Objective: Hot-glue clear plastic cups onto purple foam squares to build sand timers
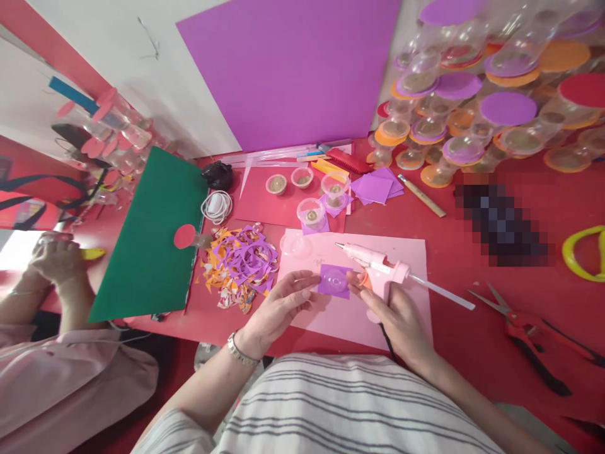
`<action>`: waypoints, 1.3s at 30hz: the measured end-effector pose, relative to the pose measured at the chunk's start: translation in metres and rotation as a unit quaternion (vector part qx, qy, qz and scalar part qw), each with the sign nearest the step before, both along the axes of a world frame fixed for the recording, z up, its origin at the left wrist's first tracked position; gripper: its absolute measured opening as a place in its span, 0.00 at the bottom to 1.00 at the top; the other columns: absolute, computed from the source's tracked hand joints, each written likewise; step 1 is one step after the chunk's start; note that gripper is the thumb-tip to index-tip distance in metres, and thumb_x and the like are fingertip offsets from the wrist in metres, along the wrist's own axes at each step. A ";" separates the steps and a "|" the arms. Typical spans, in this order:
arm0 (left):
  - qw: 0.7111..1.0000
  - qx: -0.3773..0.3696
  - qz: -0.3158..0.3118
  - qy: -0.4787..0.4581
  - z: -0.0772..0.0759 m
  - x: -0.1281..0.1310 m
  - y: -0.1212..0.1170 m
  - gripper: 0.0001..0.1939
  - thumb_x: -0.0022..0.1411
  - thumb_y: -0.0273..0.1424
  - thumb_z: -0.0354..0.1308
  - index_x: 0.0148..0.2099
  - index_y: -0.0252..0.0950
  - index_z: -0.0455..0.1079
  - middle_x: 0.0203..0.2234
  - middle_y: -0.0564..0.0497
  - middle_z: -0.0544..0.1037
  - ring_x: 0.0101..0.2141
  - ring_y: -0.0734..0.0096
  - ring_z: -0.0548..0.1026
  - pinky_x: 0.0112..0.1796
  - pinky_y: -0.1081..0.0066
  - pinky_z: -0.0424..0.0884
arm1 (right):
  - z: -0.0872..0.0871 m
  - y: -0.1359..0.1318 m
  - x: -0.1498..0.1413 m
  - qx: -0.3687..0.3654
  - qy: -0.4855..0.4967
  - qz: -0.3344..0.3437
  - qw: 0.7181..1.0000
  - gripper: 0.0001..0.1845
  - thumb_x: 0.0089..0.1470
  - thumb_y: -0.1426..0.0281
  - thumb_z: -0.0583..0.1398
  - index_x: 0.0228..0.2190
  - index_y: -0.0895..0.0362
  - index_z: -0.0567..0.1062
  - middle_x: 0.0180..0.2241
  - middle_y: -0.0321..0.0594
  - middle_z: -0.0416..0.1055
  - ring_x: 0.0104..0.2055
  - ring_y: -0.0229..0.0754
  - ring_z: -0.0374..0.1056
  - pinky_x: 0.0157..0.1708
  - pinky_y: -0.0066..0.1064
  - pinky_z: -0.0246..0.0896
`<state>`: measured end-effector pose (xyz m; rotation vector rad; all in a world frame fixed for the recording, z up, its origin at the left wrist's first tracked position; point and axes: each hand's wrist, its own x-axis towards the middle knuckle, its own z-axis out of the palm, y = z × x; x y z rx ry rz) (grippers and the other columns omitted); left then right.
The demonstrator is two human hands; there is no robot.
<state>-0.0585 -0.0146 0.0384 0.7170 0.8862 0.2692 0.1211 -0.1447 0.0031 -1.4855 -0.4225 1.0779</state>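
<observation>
A small purple foam-like square (324,291) with a clear plastic cup (336,281) on it is between my hands. My left hand (286,299) pinches its left edge with fingers and thumb. At the opposite edge, the fingertips of my right hand (401,318) close on the square. A pink glue gun (373,260) with a clear glue stick lies right by my right hand, which partly hides its handle. Beneath is a pink sheet (406,252). Another clear cup (296,244) rests near the sheet's upper left corner.
Purple and orange scraps (250,258) are heaped at left. Behind stand small sand-coloured-filled cups (276,184) and purple squares (373,187). Red-handled shears (524,328) and a wooden-handled tool (422,195) lie right. Stacked cup pieces (510,110) fill the back right. A green board (151,239) separates another person's hands (59,258).
</observation>
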 end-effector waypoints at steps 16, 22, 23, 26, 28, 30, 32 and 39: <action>0.991 0.115 -0.025 0.063 0.001 -0.004 -0.002 0.23 0.57 0.38 0.69 0.53 0.38 0.71 0.55 0.44 0.74 0.41 0.69 0.74 0.39 0.69 0.66 | 0.005 0.001 0.008 -0.016 -0.074 -0.013 0.997 0.17 0.50 0.57 0.65 0.39 0.54 0.80 0.39 0.44 0.81 0.41 0.50 0.79 0.37 0.36 0.77; 0.997 0.071 -0.013 0.012 0.000 -0.008 -0.011 0.24 0.56 0.38 0.70 0.52 0.37 0.73 0.55 0.42 0.73 0.53 0.54 0.72 0.56 0.55 0.66 | -0.007 0.000 0.013 -0.037 -0.058 -0.011 0.998 0.22 0.52 0.53 0.64 0.44 0.53 0.79 0.47 0.46 0.79 0.48 0.51 0.76 0.43 0.38 0.75; 0.998 0.064 -0.010 0.011 -0.001 -0.008 -0.012 0.24 0.55 0.38 0.71 0.53 0.37 0.73 0.55 0.42 0.73 0.55 0.53 0.71 0.58 0.53 0.64 | -0.009 0.000 0.013 -0.030 -0.043 -0.009 0.999 0.22 0.52 0.54 0.65 0.45 0.53 0.78 0.48 0.46 0.79 0.49 0.51 0.76 0.47 0.40 0.74; 0.998 0.058 -0.005 0.013 -0.005 -0.007 -0.014 0.26 0.54 0.39 0.72 0.53 0.37 0.73 0.54 0.42 0.74 0.57 0.52 0.70 0.61 0.51 0.61 | -0.015 0.000 0.011 -0.008 -0.008 -0.001 1.000 0.22 0.53 0.54 0.65 0.45 0.52 0.77 0.50 0.45 0.78 0.52 0.51 0.75 0.54 0.44 0.71; 0.998 0.059 -0.004 0.009 -0.007 -0.007 -0.014 0.27 0.53 0.40 0.73 0.53 0.37 0.73 0.54 0.42 0.74 0.57 0.51 0.70 0.61 0.50 0.60 | -0.015 0.000 0.011 -0.013 0.000 0.003 1.000 0.22 0.52 0.54 0.66 0.46 0.52 0.77 0.52 0.44 0.77 0.54 0.52 0.74 0.56 0.46 0.69; 0.998 0.059 -0.004 0.004 -0.009 -0.007 -0.013 0.27 0.53 0.40 0.73 0.53 0.37 0.72 0.54 0.42 0.74 0.57 0.51 0.70 0.62 0.50 0.59 | -0.013 0.000 0.010 -0.030 -0.001 0.009 1.000 0.23 0.52 0.53 0.66 0.46 0.51 0.76 0.53 0.44 0.76 0.55 0.53 0.73 0.56 0.46 0.69; 0.998 0.059 -0.002 -0.002 -0.010 -0.008 -0.013 0.27 0.53 0.40 0.73 0.53 0.37 0.72 0.54 0.41 0.74 0.57 0.51 0.70 0.62 0.50 0.59 | -0.009 0.001 0.009 -0.039 -0.012 0.017 0.999 0.23 0.53 0.54 0.65 0.47 0.51 0.76 0.52 0.43 0.76 0.55 0.52 0.73 0.56 0.46 0.69; 0.998 0.055 0.009 -0.014 -0.014 -0.007 -0.014 0.25 0.53 0.37 0.73 0.52 0.37 0.72 0.53 0.42 0.75 0.55 0.54 0.71 0.59 0.53 0.62 | 0.008 0.009 0.007 -0.064 -0.072 0.029 0.995 0.21 0.52 0.55 0.64 0.43 0.54 0.78 0.42 0.43 0.80 0.45 0.49 0.77 0.41 0.37 0.73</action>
